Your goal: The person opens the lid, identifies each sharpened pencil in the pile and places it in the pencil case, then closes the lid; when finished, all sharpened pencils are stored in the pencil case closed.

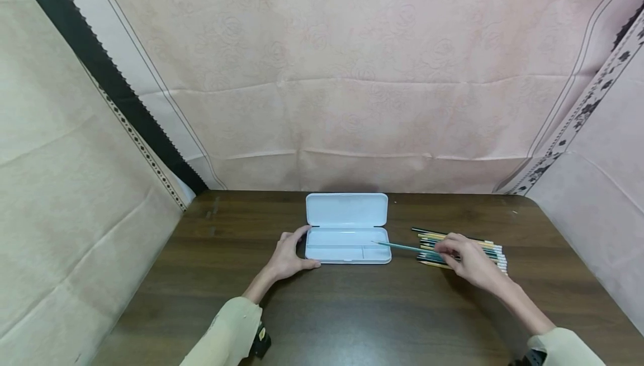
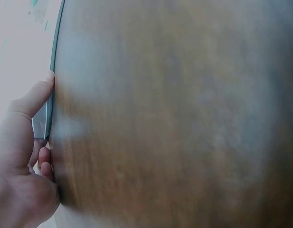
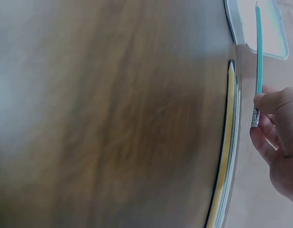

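A light blue pencil case (image 1: 334,246) lies opened on the table, its lid (image 1: 347,209) tipped back toward the wall. My left hand (image 1: 288,255) grips the case's left end, thumb at the front edge and fingers at the back corner. In the left wrist view the thumb (image 2: 37,97) presses along the case's edge. My right hand (image 1: 468,258) pinches a teal pencil (image 3: 259,52) near its rear end. The pencil points left, and its tip overlaps the case's tray in the head view. Under the right hand lies a row of pencils (image 1: 427,237) in dark, yellow and teal.
The brown wooden table (image 1: 352,310) ends at a cloth-covered wall (image 1: 352,103) just behind the case. More patterned cloth hangs at the left (image 1: 75,187) and right (image 1: 604,176). A low divider (image 1: 363,252) splits the front of the case's tray.
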The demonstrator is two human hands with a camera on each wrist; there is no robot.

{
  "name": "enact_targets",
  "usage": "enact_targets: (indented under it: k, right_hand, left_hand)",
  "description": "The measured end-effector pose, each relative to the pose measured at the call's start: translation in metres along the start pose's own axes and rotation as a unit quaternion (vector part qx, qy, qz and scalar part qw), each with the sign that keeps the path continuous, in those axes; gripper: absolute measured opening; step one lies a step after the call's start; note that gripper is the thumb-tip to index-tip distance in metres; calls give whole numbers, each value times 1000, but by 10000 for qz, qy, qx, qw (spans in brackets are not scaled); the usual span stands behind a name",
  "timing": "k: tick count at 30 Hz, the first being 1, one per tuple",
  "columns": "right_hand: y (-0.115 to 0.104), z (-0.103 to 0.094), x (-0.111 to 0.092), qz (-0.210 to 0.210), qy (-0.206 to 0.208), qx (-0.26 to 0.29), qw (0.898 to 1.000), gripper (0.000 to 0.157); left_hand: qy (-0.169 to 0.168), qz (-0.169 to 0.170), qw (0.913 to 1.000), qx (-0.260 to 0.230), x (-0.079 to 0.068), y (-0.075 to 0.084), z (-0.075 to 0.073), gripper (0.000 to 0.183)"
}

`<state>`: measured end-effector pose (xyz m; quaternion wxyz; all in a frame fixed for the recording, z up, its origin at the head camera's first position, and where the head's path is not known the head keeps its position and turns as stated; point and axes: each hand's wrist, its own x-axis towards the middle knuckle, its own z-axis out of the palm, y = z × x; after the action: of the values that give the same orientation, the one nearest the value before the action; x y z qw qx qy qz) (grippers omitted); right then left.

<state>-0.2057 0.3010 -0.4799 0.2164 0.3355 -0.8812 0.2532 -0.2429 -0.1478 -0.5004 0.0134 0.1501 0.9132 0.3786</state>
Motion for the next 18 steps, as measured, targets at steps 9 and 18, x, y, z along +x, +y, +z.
enact_targets:
  k: [9,18]
  right_hand:
    - [-5,10,19,94,-212,278,9993,31]
    - [-12,20,35,279,-417,465,9977,30]
  left_hand:
    - [3,19,10000,-25,0,1,-2,92]
    - [18,78,10000,-30,-1,0,-1,91]
